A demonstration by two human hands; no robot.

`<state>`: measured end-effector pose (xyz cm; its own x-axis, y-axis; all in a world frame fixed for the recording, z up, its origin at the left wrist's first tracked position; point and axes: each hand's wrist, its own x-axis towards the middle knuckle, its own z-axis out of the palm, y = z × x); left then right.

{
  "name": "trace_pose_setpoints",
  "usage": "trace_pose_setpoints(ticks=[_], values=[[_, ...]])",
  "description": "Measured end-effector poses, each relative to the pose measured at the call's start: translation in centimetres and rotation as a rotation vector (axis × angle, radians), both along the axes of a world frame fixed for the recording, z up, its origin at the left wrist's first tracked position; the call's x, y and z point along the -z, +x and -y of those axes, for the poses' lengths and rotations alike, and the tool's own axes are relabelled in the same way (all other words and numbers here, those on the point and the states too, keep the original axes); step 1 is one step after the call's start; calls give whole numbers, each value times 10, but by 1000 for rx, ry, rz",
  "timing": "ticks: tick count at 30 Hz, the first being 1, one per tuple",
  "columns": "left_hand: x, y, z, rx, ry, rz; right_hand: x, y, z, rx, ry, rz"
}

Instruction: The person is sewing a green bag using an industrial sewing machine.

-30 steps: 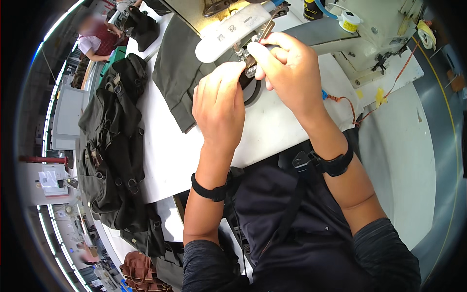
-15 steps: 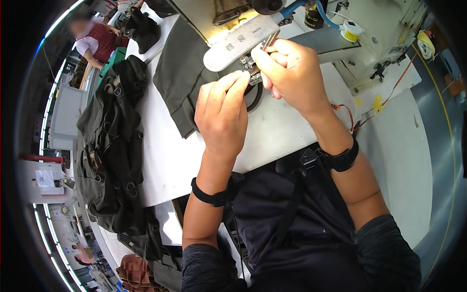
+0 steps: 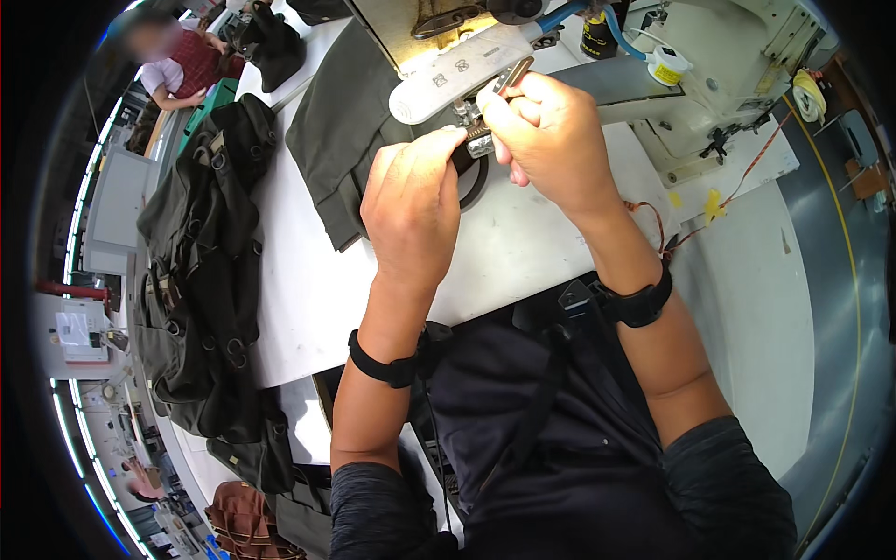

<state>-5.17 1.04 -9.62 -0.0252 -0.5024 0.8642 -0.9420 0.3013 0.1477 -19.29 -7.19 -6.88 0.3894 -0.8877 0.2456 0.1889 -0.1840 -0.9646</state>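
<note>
My right hand (image 3: 551, 140) is closed round a slim metal tool (image 3: 512, 77), whose upper end sticks out above the fist; its working end is hidden. Close on its left, my left hand (image 3: 411, 201) has its fingers pressed together beside a small ribbed metal part (image 3: 478, 138) of the sewing machine (image 3: 644, 84). What those fingertips hold, if anything, cannot be made out. Dark olive fabric (image 3: 336, 140) lies on the white table left of the machine's work area, partly behind my left hand. A dark curved strap (image 3: 478, 187) shows between my hands.
An oblong white lamp (image 3: 457, 77) hangs just above my fingers. Several dark bags with metal rings (image 3: 201, 252) are heaped along the left. A brown bag (image 3: 245, 518) lies at lower left. A thread spool (image 3: 668, 67) stands on the machine. Another person (image 3: 182, 61) is at far upper left.
The whole view has shifted slightly, with hands and table appearing a little left and up. Both hands stay at the metal part, the right still gripping the slim tool.
</note>
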Motion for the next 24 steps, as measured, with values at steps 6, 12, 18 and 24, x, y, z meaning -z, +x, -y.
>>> trace_pose_setpoints(ticks=[6, 12, 18, 24], values=[[0, 1, 0, 5, -21, 33, -1, -1, 0, 17, -32, -27], [-2, 0, 0, -3, 16, 6, 1, -2, 3, -12, -29, -29], [-21, 12, -8, 37, 271, -98, 1, -3, 4, -41, -13, -1], [-37, 54, 34, 177, 292, 164, 0, -2, 4, -49, 3, -5]])
